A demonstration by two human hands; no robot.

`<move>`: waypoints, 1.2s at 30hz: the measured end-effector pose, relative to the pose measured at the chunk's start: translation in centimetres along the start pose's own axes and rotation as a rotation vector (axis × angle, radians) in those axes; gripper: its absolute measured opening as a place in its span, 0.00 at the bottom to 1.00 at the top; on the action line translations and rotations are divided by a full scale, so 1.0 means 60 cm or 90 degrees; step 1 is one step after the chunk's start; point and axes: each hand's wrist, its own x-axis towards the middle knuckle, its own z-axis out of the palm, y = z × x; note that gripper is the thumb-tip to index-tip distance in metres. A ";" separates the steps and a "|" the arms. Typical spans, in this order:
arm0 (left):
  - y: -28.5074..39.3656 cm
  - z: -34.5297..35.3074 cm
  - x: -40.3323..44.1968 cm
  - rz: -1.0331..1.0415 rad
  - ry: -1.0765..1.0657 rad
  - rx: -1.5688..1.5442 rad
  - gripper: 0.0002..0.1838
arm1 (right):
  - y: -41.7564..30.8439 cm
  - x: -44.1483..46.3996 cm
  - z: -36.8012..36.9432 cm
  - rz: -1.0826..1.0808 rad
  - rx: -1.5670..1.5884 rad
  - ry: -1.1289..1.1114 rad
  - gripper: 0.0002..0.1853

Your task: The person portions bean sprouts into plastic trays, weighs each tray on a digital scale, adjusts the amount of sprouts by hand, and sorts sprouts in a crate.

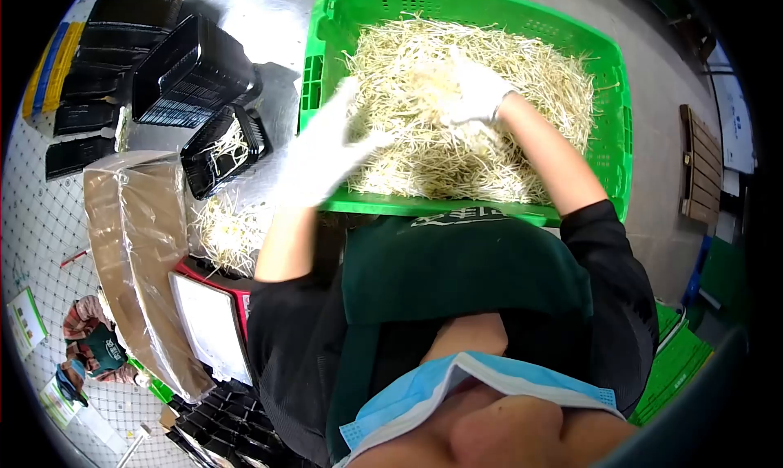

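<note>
Right hand (479, 89), white-gloved, palm down among thin, pale, white-and-yellow sprouts (489, 170); its fingertips are blurred against a brownish tangle, so whether they pinch a clump or merely press on it cannot be told. Left hand (318, 154), likewise gloved and blurred by motion, has thumb and fingers spread, with no clump visible between them; it lies over the near left corner of a large green perforated plastic crate (457, 209). The sprouts lie heaped broadly within this crate.

Left of the crate, on a shiny metal table (245, 3), a small black rectangular plastic tray (196, 172) holds a few sprouts and rests tilted beside a nested stack of deeper black trays (196, 68). Nearer the body, a loose pile of sprouts (228, 233) lies close to a red-edged device with a pale flat panel (214, 325).

Likely faults: long, interlaced stems may drag neighbours along if a clump is lifted quickly, shedding strands over the rim; a firm squeeze could snap them. The tilted tray might slide or tip if a sleeve or wrist brushed it. Stray sprouts near the device could work into its edges or foul its surface.
</note>
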 end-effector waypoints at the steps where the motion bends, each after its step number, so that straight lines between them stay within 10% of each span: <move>1: -0.017 -0.035 -0.017 -0.115 0.075 -0.145 0.38 | 0.038 0.018 -0.006 -0.030 0.081 -0.037 0.69; 2: -0.044 -0.070 -0.035 -0.230 0.149 -0.291 0.34 | 0.074 0.039 0.012 0.025 -0.021 0.053 0.69; 4: -0.204 -0.104 -0.097 -0.186 0.400 0.035 0.27 | 0.072 0.046 0.019 0.078 -0.123 0.140 0.70; 6: -0.364 -0.133 -0.184 -0.242 0.459 0.518 0.29 | -0.006 0.018 0.000 0.154 -0.078 -0.074 0.67; 8: -0.471 -0.140 -0.246 -0.543 0.251 0.464 0.32 | -0.074 -0.040 0.021 0.094 -0.259 0.004 0.66; 9: -0.520 -0.132 -0.271 -0.402 0.285 0.202 0.27 | -0.068 -0.054 0.042 0.066 -0.278 0.080 0.65; 13: -0.558 -0.113 -0.264 -0.539 0.361 -0.082 0.16 | 0.001 -0.027 0.052 -0.062 -0.226 0.225 0.66; 16: -0.466 -0.133 -0.225 -0.578 0.351 0.127 0.16 | 0.004 0.010 0.041 -0.181 -0.304 0.401 0.64; 18: -0.455 -0.142 -0.221 -0.565 0.364 0.206 0.17 | -0.091 -0.024 0.005 0.167 -0.241 -0.054 0.65; 22: -0.411 -0.167 -0.213 -0.652 0.318 0.325 0.19 | -0.057 -0.058 0.053 0.070 -0.222 0.188 0.64; 26: -0.381 -0.208 -0.249 -0.369 0.525 -0.093 0.11 | 0.048 -0.044 0.027 -0.017 0.092 0.158 0.69; 29: -0.386 -0.233 -0.306 -0.380 0.715 -0.775 0.16 | 0.031 -0.050 0.007 0.025 0.155 0.103 0.73; 36: -0.264 -0.173 -0.288 -0.322 0.672 -1.038 0.26 | -0.032 -0.042 0.026 0.202 -0.127 -0.019 0.75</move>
